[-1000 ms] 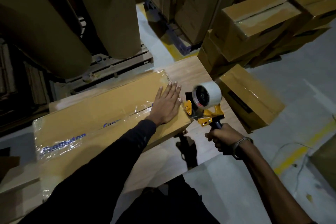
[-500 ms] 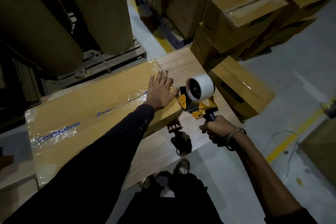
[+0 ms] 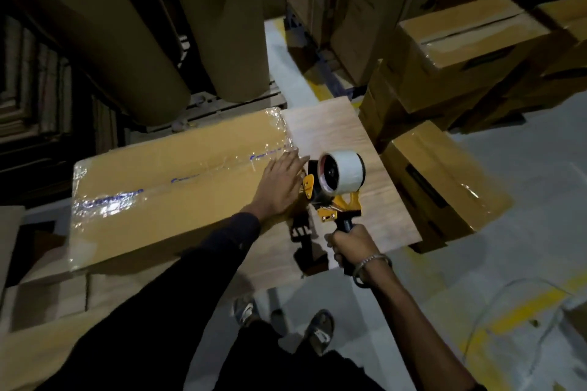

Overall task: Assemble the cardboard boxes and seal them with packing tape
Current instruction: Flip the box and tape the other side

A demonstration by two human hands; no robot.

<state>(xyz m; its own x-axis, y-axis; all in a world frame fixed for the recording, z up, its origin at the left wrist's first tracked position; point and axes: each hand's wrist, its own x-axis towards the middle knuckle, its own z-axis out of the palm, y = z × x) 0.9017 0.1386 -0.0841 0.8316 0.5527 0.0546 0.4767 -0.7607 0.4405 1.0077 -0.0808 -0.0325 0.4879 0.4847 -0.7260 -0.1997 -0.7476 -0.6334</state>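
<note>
Dim light swallows the left and top of the scene, and the blue printed lettering on the long flat brown cardboard box [image 3: 178, 187] is blurred under glare and cannot be read. The box's near left corner sinks into shadow, and the person's dark left sleeve [image 3: 197, 276] covers part of its near edge.

The box lies on the pale wood-grain bench [image 3: 359, 174], long axis running from the lower left toward the upper right, its right end stopping short of the bench's far right corner. A shiny strip of clear packing tape [image 3: 152, 187] runs along the box's centre seam, following the long axis.

The left hand [image 3: 279, 187] rests flat on the box's right end, fingers straight and together, pointing toward the right edge; it grasps nothing. Just beyond that end, the right hand [image 3: 352, 244] is clenched around the black handle of the yellow-and-black tape dispenser [image 3: 333, 197], whose white tape roll [image 3: 341, 176] stands upright, just beside the left fingertips. Whether the dispenser's blade touches the box cannot be made out. A metal bracelet [image 3: 371, 263] circles the right wrist.

To the right of the box, past the bench, sealed brown cartons [image 3: 444, 187] sit on the grey floor [image 3: 524, 263] and stack higher behind. Large brown paper rolls [image 3: 222, 25] rise behind the box. Below the bench edge, two sandalled feet [image 3: 317, 330] show, partly cut off by dark clothing.
</note>
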